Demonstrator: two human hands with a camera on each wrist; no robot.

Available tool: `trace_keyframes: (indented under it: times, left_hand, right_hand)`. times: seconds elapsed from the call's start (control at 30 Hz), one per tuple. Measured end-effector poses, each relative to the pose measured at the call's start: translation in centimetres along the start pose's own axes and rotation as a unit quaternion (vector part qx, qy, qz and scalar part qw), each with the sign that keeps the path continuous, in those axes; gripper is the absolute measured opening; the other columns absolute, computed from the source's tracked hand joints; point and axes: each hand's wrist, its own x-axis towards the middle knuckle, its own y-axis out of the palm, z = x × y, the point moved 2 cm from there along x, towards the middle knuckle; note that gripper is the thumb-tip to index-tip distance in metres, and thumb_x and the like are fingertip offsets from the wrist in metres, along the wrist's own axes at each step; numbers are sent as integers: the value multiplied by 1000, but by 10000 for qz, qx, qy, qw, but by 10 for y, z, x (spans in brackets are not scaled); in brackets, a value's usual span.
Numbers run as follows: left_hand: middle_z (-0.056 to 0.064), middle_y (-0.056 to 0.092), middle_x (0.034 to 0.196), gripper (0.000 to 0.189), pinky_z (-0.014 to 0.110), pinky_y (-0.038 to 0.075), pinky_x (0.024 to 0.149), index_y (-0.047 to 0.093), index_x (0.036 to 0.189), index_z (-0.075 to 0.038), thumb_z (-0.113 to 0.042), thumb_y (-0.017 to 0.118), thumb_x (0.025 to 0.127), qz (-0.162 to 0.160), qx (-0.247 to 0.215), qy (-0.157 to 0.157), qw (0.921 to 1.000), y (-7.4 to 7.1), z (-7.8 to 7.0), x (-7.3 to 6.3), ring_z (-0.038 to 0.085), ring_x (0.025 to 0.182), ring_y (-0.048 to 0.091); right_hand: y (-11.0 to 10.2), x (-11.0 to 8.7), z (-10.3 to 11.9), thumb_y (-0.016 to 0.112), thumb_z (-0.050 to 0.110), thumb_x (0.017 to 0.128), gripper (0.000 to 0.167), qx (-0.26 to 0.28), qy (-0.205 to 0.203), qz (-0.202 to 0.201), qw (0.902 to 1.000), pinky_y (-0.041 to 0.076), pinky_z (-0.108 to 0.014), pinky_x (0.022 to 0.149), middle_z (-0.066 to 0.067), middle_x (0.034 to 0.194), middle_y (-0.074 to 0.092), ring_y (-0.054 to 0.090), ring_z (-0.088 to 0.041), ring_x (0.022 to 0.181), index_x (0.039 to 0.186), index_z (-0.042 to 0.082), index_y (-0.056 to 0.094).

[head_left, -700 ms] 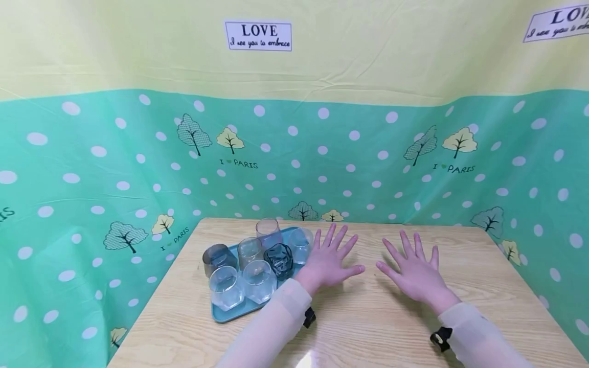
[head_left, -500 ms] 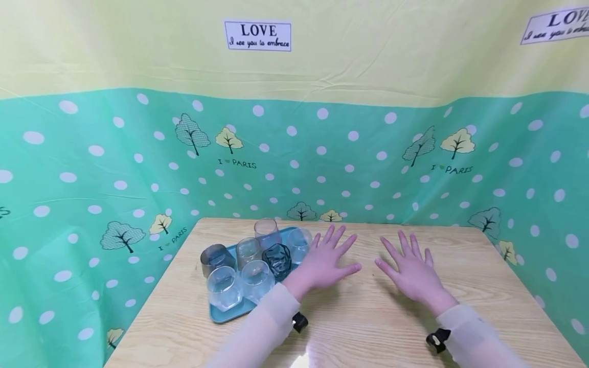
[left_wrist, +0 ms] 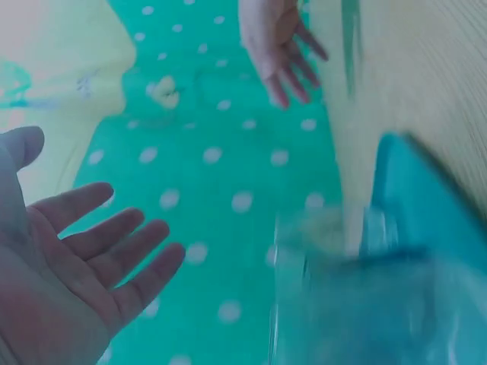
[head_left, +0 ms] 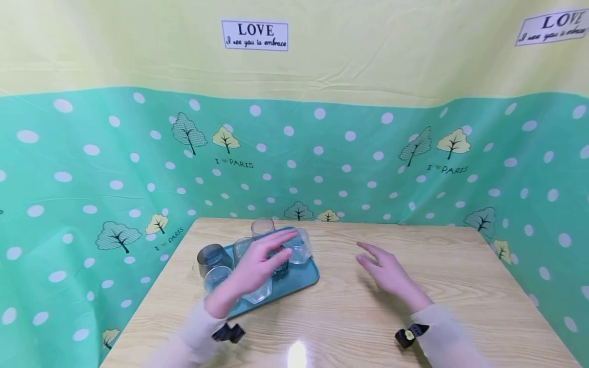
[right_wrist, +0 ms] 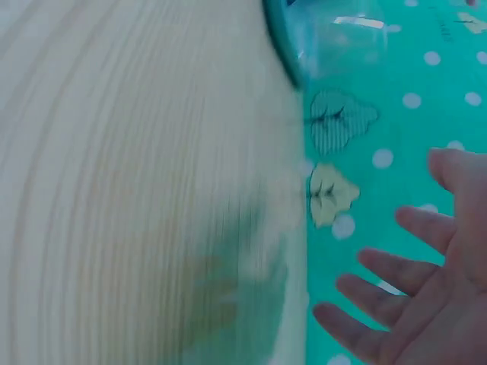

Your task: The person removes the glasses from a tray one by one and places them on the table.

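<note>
My left hand (head_left: 255,268) hovers over the glasses on the blue tray (head_left: 306,278), fingers extended and holding nothing. It partly hides a hexagonal clear glass (head_left: 259,292) and a dark faceted glass (head_left: 279,268). A smoky grey glass (head_left: 213,259) and a clear round glass (head_left: 216,277) stand to its left. Behind it are a pinkish glass (head_left: 262,226) and another clear glass (head_left: 301,248) at the tray's right end. My right hand (head_left: 388,271) is above the table, right of the tray, fingers loosely straight. The right wrist view shows its palm (right_wrist: 437,304) bare.
The wooden table (head_left: 349,327) extends right of and in front of the tray. A green and yellow patterned curtain (head_left: 322,168) hangs behind the table and along both sides.
My left hand has moved left from the tray's right side to above the glasses. My right hand has shifted slightly left, and both hands have turned from spread fingers to narrower side-on poses.
</note>
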Motion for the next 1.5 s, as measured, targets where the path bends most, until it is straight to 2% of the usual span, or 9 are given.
trace_keyframes:
  times: [0.1, 0.2, 0.37, 0.57, 0.7, 0.83, 1.07, 1.17, 1.5]
  left_hand:
    - [8, 61, 152, 43, 49, 54, 108, 62, 150, -8, -21, 61, 110, -469, 21, -88, 9989, -27, 10, -22, 32, 138, 59]
    - [11, 66, 145, 39, 33, 57, 101, 64, 147, -6, -14, 63, 108, -1056, 5, -307, 9939, -50, 21, -40, 29, 126, 66]
    - [16, 72, 133, 35, 15, 54, 94, 67, 143, -4, -11, 62, 109, -1929, -63, -811, 9778, -82, 39, -68, 6, 114, 68]
    - [19, 70, 136, 36, 11, 55, 84, 68, 142, -2, -17, 65, 109, -2654, 220, -1728, 9483, -108, 68, -102, -7, 104, 65]
    - [22, 66, 137, 39, 13, 57, 76, 65, 143, 1, -18, 65, 109, -2856, 300, -2495, 9248, -117, 85, -122, -11, 98, 61]
    - [23, 66, 130, 43, 20, 60, 72, 61, 145, 2, -19, 66, 107, -2587, 376, -3248, 9089, -121, 104, -141, -6, 92, 63]
    - [21, 69, 113, 60, 33, 64, 69, 49, 148, 13, -12, 74, 99, -1142, -61, -4157, 9023, -112, 136, -164, 22, 86, 72]
    - [17, 69, 108, 64, 36, 65, 70, 48, 147, 16, -6, 78, 95, -894, -404, -4268, 8990, -105, 140, -167, 23, 87, 71]
    - [11, 72, 98, 71, 38, 66, 72, 48, 145, 21, 0, 84, 88, -357, -868, -4161, 9045, -89, 139, -169, 25, 83, 71]
  right_hand:
    - [19, 6, 7, 60, 37, 111, 58, 580, 189, 213, 9979, 41, -62, 118, -21, 158, 53, 52, -45, 141, 159, 7, 49]
    - [37, 14, 15, 67, 30, 107, 57, 1080, 347, 365, 9929, 47, -57, 114, -21, 155, 56, 60, -40, 135, 157, 7, 53]
    - [63, 27, 24, 73, 24, 103, 59, 1688, 495, 624, 9824, 48, -56, 113, -21, 154, 56, 61, -39, 133, 156, 8, 54]
    - [83, 36, 28, 79, 18, 97, 64, 1649, 514, 780, 9819, 50, -54, 111, -19, 144, 64, 62, -36, 127, 155, 3, 54]
    - [89, 39, 32, 83, 17, 93, 67, 1442, 423, 937, 9842, 51, -52, 109, -15, 139, 66, 62, -32, 123, 153, 1, 56]
    - [93, 43, 37, 86, 16, 89, 69, 1214, 297, 1092, 9861, 52, -49, 106, -11, 134, 68, 62, -28, 118, 150, -1, 58]
    - [96, 47, 34, 88, 15, 88, 69, 1041, 313, 1194, 9869, 51, -46, 106, -8, 132, 70, 61, -23, 114, 148, -2, 60]
    - [95, 47, 34, 90, 15, 87, 70, 1010, 360, 1208, 9869, 50, -49, 108, -9, 132, 70, 61, -24, 116, 148, -2, 60]
    - [97, 42, 37, 89, 15, 88, 70, 919, 426, 1190, 9877, 50, -52, 110, -10, 133, 69, 61, -27, 119, 148, -2, 59]
